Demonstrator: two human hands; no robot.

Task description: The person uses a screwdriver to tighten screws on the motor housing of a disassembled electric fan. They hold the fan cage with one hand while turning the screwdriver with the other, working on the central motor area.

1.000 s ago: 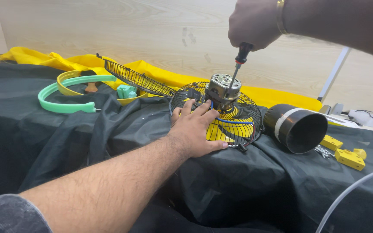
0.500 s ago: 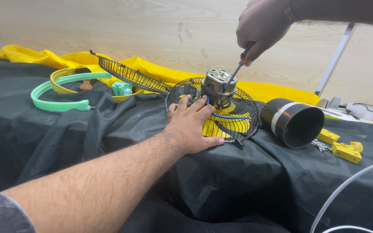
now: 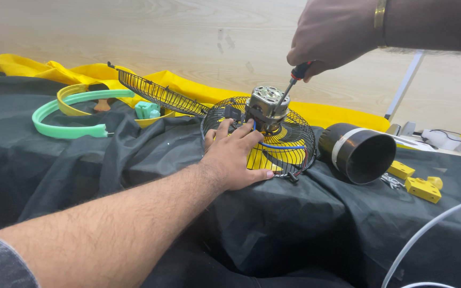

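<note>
A black wire fan guard point(image 3: 289, 141) lies flat on the black cloth with a yellow part under it and a metal motor point(image 3: 265, 108) standing at its middle. My left hand point(image 3: 237, 156) presses flat on the guard's near left side, fingertips against the motor's base. My right hand point(image 3: 333, 33) is above, gripping a screwdriver point(image 3: 288, 89) with a red and black handle. Its tip touches the motor's right side. Blue and red wires run across the guard.
A second wire guard point(image 3: 158, 95) leans behind. Green ring point(image 3: 65, 128) and yellow ring point(image 3: 73, 95) lie at left with a small teal part point(image 3: 146, 110). A black cylinder point(image 3: 359, 152), yellow blocks point(image 3: 421, 186) and a white cable point(image 3: 428, 234) are at right. Yellow cloth point(image 3: 81, 72) runs along the back.
My right hand with the screwdriver has shifted slightly right and the view has moved closer. My left hand stays pressed on the guard.
</note>
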